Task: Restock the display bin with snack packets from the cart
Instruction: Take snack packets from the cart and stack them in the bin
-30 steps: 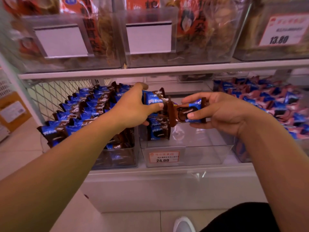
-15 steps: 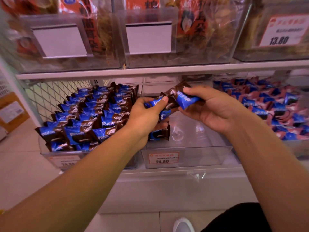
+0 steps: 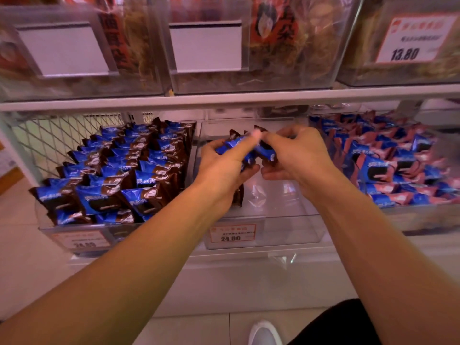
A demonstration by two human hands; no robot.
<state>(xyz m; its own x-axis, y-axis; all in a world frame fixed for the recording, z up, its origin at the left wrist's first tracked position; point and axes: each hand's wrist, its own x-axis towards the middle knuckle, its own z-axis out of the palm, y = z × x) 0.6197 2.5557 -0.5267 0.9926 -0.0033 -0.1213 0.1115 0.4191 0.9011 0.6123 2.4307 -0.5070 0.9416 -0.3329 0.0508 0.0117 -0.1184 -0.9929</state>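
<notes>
Both hands now together over clear plastic display bin [image 3: 261,235] | left hand [image 3: 224,168] and right hand [image 3: 296,155] gripping blue-and-brown foil snack packets [image 3: 249,148] | placement pending (bin mostly bare).

Left hand [image 3: 224,168] and right hand [image 3: 296,155] meeting over the clear middle bin [image 3: 286,232], each gripping blue-and-brown snack packets [image 3: 249,151]. Fingertips blurred. At the bin's left wall a full bin of the same packets [image 3: 119,175]; at its right wall, pink-and-blue ones [image 3: 393,165].
</notes>
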